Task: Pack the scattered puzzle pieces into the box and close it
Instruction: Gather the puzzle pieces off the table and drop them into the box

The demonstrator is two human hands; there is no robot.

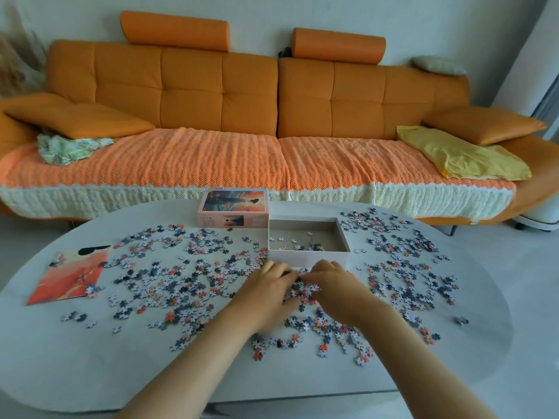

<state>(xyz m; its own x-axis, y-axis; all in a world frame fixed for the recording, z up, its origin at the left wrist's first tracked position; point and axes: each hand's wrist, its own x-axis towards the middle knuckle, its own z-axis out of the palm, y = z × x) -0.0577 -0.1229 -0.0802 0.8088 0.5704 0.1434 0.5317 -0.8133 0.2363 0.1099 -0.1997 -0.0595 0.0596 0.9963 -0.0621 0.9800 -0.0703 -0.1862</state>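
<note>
Small puzzle pieces (181,276) lie scattered over most of the white oval table (90,364). The open box base (308,258) stands at the table's middle back, with a few pieces on its floor. Its lid (233,208), printed with an orange picture, sits just left of it. My left hand (269,293) and my right hand (335,285) are side by side right in front of the box. Both have their fingers curled over a small heap of pieces (302,290) between them. Motion blur hides the fingertips.
A red-orange reference poster (72,276) lies flat at the table's left end. An orange sofa (211,95) with a knitted cover runs behind the table. On it lie a yellow cloth (459,155) and a green patterned cloth (69,148).
</note>
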